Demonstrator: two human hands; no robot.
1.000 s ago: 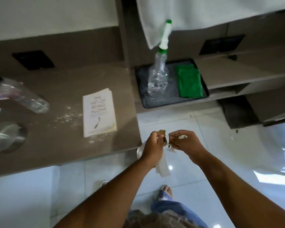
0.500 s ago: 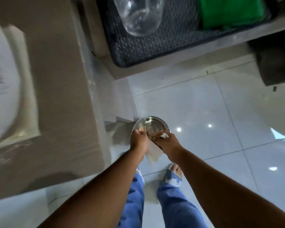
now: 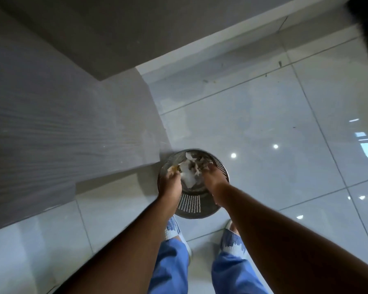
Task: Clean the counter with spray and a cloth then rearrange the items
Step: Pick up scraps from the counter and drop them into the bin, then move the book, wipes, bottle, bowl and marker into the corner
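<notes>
Left hand has a pinched grip on a brownish scrap over the metal bin – right hand is inside at 3 o'clock, grip can't be told. White paper sits between them; desk side at 9 o'clock.

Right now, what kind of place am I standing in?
Likely an indoor room in a home or lodging, though that is a guess: glossy tiled floor, a grey cabinet, and a metal bin of paper scraps under both hands.
</notes>
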